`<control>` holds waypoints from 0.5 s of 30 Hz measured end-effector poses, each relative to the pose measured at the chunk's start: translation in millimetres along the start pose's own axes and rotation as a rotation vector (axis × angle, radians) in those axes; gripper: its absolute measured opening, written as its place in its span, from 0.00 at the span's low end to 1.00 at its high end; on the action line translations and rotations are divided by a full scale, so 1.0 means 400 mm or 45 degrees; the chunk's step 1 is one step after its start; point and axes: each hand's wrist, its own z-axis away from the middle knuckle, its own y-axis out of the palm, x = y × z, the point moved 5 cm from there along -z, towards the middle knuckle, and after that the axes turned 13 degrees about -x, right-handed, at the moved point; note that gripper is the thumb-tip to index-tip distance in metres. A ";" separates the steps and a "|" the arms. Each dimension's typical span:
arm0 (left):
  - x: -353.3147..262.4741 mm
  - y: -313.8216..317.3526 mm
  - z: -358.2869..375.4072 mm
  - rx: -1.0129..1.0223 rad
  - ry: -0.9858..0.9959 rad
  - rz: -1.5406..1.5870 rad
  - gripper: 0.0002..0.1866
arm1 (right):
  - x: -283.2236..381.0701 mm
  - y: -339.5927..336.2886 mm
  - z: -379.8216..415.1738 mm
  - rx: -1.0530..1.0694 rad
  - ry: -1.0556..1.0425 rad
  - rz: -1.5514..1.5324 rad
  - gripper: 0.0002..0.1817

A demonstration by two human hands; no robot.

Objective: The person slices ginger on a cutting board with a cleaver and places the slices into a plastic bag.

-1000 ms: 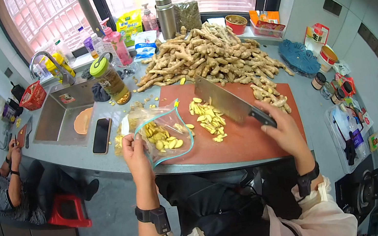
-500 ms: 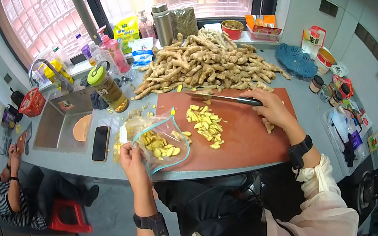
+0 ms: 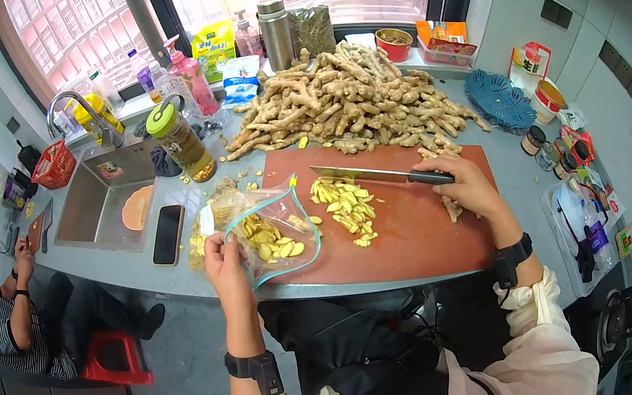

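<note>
My left hand (image 3: 227,265) pinches the near edge of a clear zip bag (image 3: 292,255) with a blue rim, its mouth facing the cut pieces. Sliced ginger (image 3: 260,237) lies inside the bag. In my right hand (image 3: 465,186) is the black handle of a kitchen knife (image 3: 366,173). The blade points left, just above a loose pile of ginger slices (image 3: 344,205) on the reddish-brown cutting board (image 3: 422,243). Part of a ginger piece shows beneath my right hand. Behind the board rises a big heap of whole ginger (image 3: 342,102).
To the left are a phone (image 3: 168,236), a green-lidded jar (image 3: 182,144) and a sink (image 3: 80,222). A blue dish (image 3: 499,100) and several small jars stand at right. A seated person (image 3: 16,311) is at far left, hands near a small board.
The knife and my right hand have moved slightly down toward me, and the blade now sits closer to the sliced pile. My left hand still holds the bag in about the same place.
</note>
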 end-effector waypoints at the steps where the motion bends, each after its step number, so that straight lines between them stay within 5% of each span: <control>1: 0.002 0.002 -0.001 0.000 0.000 -0.004 0.06 | 0.009 0.003 -0.008 0.023 -0.041 0.033 0.26; 4: 0.004 0.018 0.010 0.012 -0.007 0.001 0.06 | 0.012 0.039 -0.038 -0.057 -0.282 -0.054 0.29; 9: -0.007 0.019 0.027 0.009 -0.063 0.026 0.07 | 0.015 0.057 -0.014 -0.016 -0.322 -0.016 0.26; 13: -0.006 0.023 0.038 0.037 -0.087 0.010 0.07 | 0.001 0.025 0.078 -0.027 -0.149 -0.152 0.27; 15: 0.005 0.034 0.039 0.064 -0.079 -0.001 0.06 | -0.033 0.001 0.152 -0.182 0.352 -0.435 0.29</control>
